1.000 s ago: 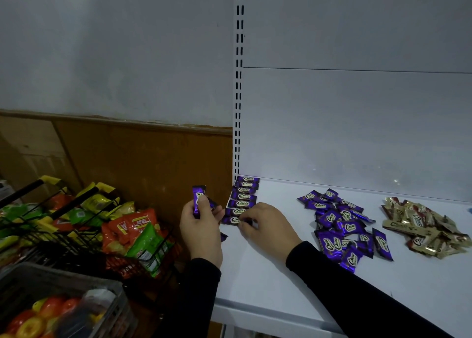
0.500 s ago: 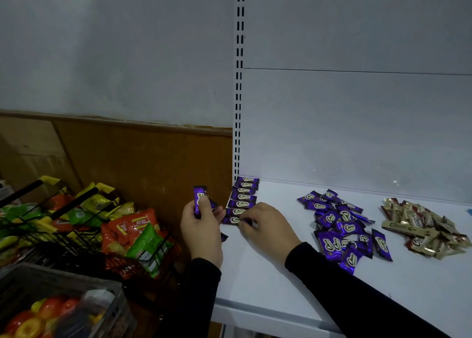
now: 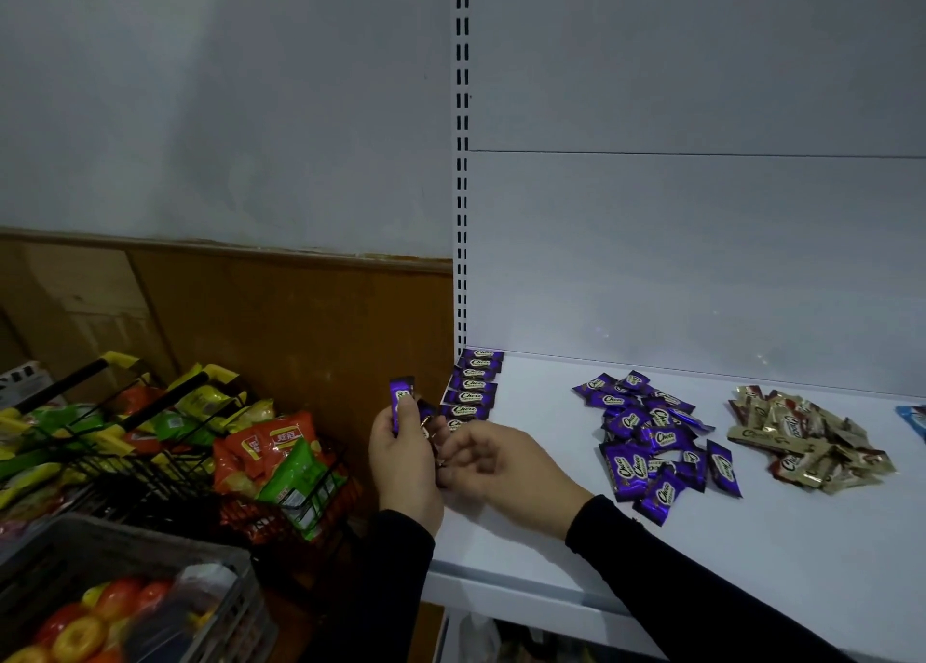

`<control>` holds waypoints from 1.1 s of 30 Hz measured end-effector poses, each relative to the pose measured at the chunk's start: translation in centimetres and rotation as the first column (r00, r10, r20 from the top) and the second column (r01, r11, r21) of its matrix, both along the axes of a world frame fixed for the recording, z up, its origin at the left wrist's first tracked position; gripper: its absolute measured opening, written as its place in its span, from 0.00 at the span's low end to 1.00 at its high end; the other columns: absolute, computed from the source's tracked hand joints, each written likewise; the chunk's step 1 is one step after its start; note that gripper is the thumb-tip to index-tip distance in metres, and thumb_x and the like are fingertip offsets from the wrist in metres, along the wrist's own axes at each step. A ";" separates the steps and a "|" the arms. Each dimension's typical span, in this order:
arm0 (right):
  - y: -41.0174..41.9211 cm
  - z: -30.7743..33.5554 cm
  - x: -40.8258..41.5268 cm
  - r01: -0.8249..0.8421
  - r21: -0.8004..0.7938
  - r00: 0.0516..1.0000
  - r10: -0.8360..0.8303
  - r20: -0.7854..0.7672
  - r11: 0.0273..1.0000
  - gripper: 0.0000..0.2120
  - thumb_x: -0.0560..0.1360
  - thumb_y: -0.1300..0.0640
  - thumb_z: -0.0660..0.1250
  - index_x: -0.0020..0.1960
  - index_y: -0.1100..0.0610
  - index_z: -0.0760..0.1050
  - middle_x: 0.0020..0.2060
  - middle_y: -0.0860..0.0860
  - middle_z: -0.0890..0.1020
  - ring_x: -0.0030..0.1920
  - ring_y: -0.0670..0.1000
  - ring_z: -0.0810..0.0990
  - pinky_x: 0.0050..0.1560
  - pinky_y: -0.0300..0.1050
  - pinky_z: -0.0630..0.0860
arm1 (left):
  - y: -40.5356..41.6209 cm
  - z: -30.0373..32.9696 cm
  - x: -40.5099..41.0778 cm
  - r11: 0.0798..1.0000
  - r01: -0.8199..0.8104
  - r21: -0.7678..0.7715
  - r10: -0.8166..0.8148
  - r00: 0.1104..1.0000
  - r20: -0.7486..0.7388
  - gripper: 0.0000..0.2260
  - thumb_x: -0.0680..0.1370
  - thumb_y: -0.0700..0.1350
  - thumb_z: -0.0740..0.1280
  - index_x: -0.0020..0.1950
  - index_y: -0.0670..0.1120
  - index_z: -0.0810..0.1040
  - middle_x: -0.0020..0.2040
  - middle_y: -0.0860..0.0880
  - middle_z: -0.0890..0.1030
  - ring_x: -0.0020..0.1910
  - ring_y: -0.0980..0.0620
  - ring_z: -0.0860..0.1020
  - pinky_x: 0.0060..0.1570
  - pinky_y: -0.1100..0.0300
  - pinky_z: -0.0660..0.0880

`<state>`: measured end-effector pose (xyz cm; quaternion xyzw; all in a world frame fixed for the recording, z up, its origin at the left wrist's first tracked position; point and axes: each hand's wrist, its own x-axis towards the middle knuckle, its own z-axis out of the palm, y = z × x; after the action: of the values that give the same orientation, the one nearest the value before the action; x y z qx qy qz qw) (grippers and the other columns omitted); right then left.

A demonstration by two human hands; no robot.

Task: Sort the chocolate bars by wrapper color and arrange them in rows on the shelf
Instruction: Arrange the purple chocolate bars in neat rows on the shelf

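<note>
Now your right hand [image 3: 493,462] is lifting off the purple-wrapped chocolate row [image 3: 471,392] at the white shelf's [image 3: 551,537] left edge, fingers loosely curled and holding nothing, reaching toward your left hand [image 3: 406,454], which is gripping spare purple bars [image 3: 401,399].

Left hand [image 3: 403,462] holds purple chocolate bars [image 3: 401,402] upright beside a white shelf [image 3: 551,537]; right hand [image 3: 501,467] curls near a purple row [image 3: 473,387]; purple pile [image 3: 656,437] and gold pile [image 3: 801,437] lie rightward.

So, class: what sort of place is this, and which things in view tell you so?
Most likely a small shop being stocked: a white retail shelf on a slotted upright, purple chocolate bars set in a row, and wire baskets of snack packets alongside.
</note>
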<state>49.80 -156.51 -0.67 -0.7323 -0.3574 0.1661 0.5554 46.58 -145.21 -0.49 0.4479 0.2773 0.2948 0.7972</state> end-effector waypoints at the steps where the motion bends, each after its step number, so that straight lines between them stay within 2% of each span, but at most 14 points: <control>1: -0.3 0.2 -0.1 0.023 0.012 1.000 -0.023 -0.004 1.000 0.07 0.73 0.62 0.73 0.47 0.51 0.79 0.39 0.48 0.82 0.41 0.47 0.80 0.50 0.45 0.78 | -0.1 0.2 -0.3 1.000 -0.007 0.005 0.007 1.000 0.002 0.09 0.84 0.50 0.61 0.53 0.47 0.78 0.43 0.44 0.81 0.42 0.47 0.81 0.42 0.49 0.81; 3: -1.1 0.5 -0.1 0.065 0.025 0.998 -0.065 -0.013 0.998 0.06 0.74 0.62 0.72 0.47 0.52 0.80 0.38 0.48 0.82 0.40 0.47 0.80 0.48 0.44 0.79 | -0.1 0.5 -1.0 1.000 -0.027 0.012 0.027 1.000 0.011 0.08 0.84 0.48 0.61 0.55 0.46 0.77 0.43 0.45 0.81 0.39 0.51 0.80 0.37 0.55 0.78; 7: -3.4 0.8 0.0 0.123 0.046 0.991 -0.120 -0.058 0.991 0.04 0.75 0.63 0.71 0.47 0.55 0.81 0.41 0.53 0.83 0.40 0.48 0.80 0.43 0.40 0.79 | 0.6 0.5 -2.4 0.999 -0.011 0.043 0.012 1.000 -0.005 0.09 0.84 0.48 0.62 0.60 0.44 0.76 0.47 0.45 0.80 0.41 0.52 0.81 0.38 0.58 0.78; 11: -5.2 0.4 -0.1 0.173 -0.011 0.985 -0.173 -0.018 0.985 0.04 0.75 0.62 0.71 0.47 0.54 0.82 0.42 0.53 0.84 0.38 0.45 0.80 0.42 0.38 0.78 | 0.6 0.2 -3.5 0.979 0.043 0.200 -0.028 0.997 -0.076 0.12 0.84 0.48 0.61 0.66 0.46 0.74 0.50 0.45 0.81 0.44 0.49 0.82 0.39 0.59 0.78; 13: -5.8 0.2 0.0 0.206 -0.075 0.974 -0.198 0.107 0.976 0.05 0.76 0.59 0.71 0.46 0.50 0.81 0.41 0.48 0.84 0.40 0.43 0.80 0.46 0.37 0.77 | 0.6 0.2 -4.0 0.944 0.076 0.321 -0.039 0.992 -0.121 0.13 0.84 0.48 0.61 0.68 0.49 0.72 0.49 0.45 0.82 0.43 0.48 0.82 0.38 0.58 0.79; 16: -6.4 0.1 -0.3 0.245 -0.203 0.893 -0.139 0.428 0.948 0.06 0.77 0.58 0.68 0.49 0.49 0.82 0.44 0.41 0.82 0.45 0.40 0.79 0.50 0.34 0.74 | 0.6 0.3 -4.6 0.903 0.123 0.411 -0.067 0.987 -0.147 0.14 0.84 0.49 0.61 0.70 0.52 0.69 0.49 0.43 0.82 0.40 0.48 0.81 0.36 0.58 0.79; 17: -6.5 0.0 -0.4 0.231 -0.240 0.862 -0.084 0.499 0.943 0.06 0.77 0.58 0.68 0.50 0.50 0.83 0.45 0.41 0.82 0.47 0.40 0.78 0.51 0.33 0.73 | 0.5 0.3 -4.7 0.899 0.128 0.420 -0.069 0.986 -0.155 0.14 0.84 0.49 0.61 0.70 0.52 0.69 0.48 0.43 0.82 0.39 0.48 0.81 0.35 0.58 0.79; 19: -6.9 -0.3 -0.6 0.194 -0.269 0.846 -0.022 0.533 0.943 0.07 0.76 0.57 0.68 0.52 0.51 0.83 0.48 0.43 0.83 0.49 0.40 0.78 0.53 0.32 0.73 | 0.3 0.1 -4.8 0.896 0.128 0.426 -0.064 0.985 -0.160 0.15 0.84 0.49 0.61 0.71 0.51 0.69 0.48 0.42 0.82 0.38 0.50 0.80 0.34 0.60 0.78; 25: -7.0 -0.7 -0.4 0.281 -0.205 0.861 -0.151 0.485 0.938 0.05 0.75 0.54 0.69 0.50 0.47 0.82 0.47 0.43 0.82 0.50 0.41 0.77 0.51 0.34 0.72 | 0.5 -0.7 -4.7 0.901 0.106 0.421 -0.048 0.988 -0.148 0.15 0.84 0.49 0.61 0.71 0.49 0.69 0.48 0.43 0.82 0.39 0.51 0.80 0.32 0.62 0.76; 30: -5.9 -0.8 -0.3 0.279 -0.299 0.805 -0.053 0.592 0.913 0.09 0.76 0.50 0.69 0.53 0.51 0.82 0.48 0.46 0.82 0.51 0.45 0.77 0.54 0.39 0.72 | 0.7 -1.0 -4.6 0.910 0.109 0.399 -0.054 0.988 -0.146 0.15 0.84 0.48 0.62 0.70 0.48 0.70 0.47 0.43 0.82 0.39 0.51 0.80 0.32 0.63 0.75; 33: -5.1 -0.9 0.0 0.295 -0.289 0.809 -0.077 0.582 0.911 0.09 0.75 0.49 0.70 0.52 0.51 0.83 0.47 0.47 0.82 0.50 0.45 0.77 0.54 0.39 0.72 | 0.8 -1.0 -4.6 0.922 0.082 0.378 -0.039 0.992 -0.120 0.14 0.84 0.48 0.62 0.69 0.48 0.71 0.47 0.43 0.82 0.39 0.51 0.80 0.34 0.61 0.75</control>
<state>49.75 -161.64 -1.56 -0.8705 -0.3917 -0.0478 0.2939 41.93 -144.44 -1.53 0.6186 0.2443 0.2931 0.6869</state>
